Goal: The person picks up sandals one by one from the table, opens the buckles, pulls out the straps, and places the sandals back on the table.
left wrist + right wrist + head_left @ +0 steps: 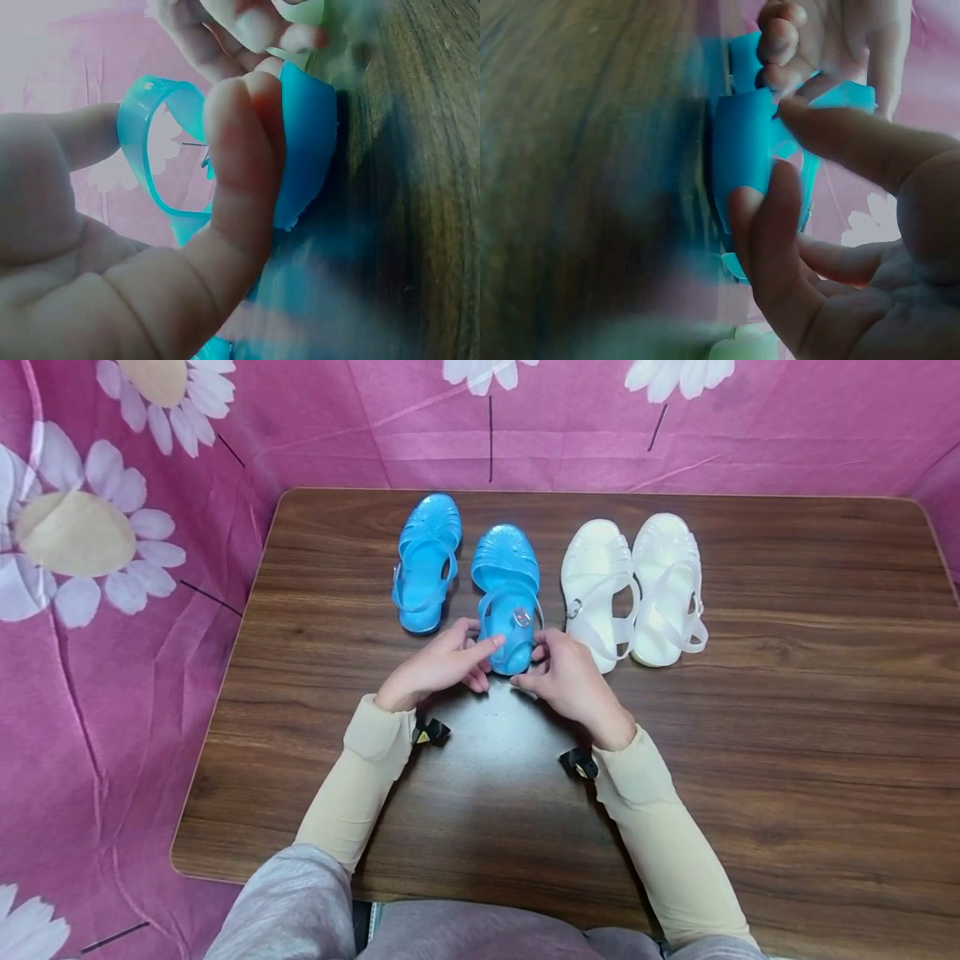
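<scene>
A blue jelly sandal (506, 560) lies toe away from me, its heel between both hands. My left hand (446, 664) holds the heel from the left, thumb against the raised strap (139, 127) and curled fingers at the heel's back. From the right, my right hand (566, 681) pinches at the heel (742, 142), thumb and bent fingers close around its edge. A round clear buckle (522, 617) shows above the insole. The other blue sandal (427, 556) lies to the left, apart from the hands.
Two white jelly sandals (598, 568) (663, 585) lie side by side to the right, near my right hand. Everything is on a brown wooden table (810, 693). Pink flowered cloth (322, 435) hangs behind and at the left.
</scene>
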Demonstrator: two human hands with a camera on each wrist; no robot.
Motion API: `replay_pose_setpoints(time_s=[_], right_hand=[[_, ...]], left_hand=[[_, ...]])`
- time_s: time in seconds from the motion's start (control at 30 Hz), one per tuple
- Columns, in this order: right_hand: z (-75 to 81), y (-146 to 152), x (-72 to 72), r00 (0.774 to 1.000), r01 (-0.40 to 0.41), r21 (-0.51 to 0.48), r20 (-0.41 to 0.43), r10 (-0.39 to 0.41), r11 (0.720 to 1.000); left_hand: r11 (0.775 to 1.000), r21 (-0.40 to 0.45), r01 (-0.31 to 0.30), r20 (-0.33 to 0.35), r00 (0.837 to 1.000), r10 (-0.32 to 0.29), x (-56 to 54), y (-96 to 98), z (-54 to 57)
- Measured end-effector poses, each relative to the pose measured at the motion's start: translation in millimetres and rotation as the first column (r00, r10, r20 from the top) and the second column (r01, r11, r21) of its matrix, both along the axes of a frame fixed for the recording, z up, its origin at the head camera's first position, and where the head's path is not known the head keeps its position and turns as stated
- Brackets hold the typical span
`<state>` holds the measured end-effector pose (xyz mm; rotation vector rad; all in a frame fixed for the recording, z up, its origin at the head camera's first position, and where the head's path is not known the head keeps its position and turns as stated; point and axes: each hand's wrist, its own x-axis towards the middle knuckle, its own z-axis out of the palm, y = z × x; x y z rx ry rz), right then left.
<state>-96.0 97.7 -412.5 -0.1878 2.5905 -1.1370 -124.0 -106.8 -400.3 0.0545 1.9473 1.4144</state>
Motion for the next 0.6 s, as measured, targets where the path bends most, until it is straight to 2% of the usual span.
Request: replay_pose_setpoints(time_s=[0.13, 0.23, 0.47, 0.6], right_hand=[[-2.0, -2, 0.4, 0.996, 0.019, 0.029, -0.093, -0.016, 0.999], [-2.4, -3, 1.0, 0.991, 0.037, 0.033, -0.132, -0.033, 0.999], [-2.8, -8, 3.5, 0.986, 0.015, 0.100, -0.164, 0.002, 0.995], [-1.1, -13, 3.3, 0.985, 0.037, 0.151, -0.173, -0.010, 0.988]], left_hand=[[1.000, 0.008, -0.008, 0.005, 1.000, 0.008, -0.1, -0.1, 0.4], [1.000, 0.007, -0.005, 0.007, 1.000, 0.005, -0.1, 0.0, 0.9], [1.000, 0.026, 0.000, 0.006, 1.000, 0.000, 0.2, -0.1, 1.3], [1.000, 0.023, 0.005, -0.010, 1.000, -0.005, 0.6, 0.2, 0.7]])
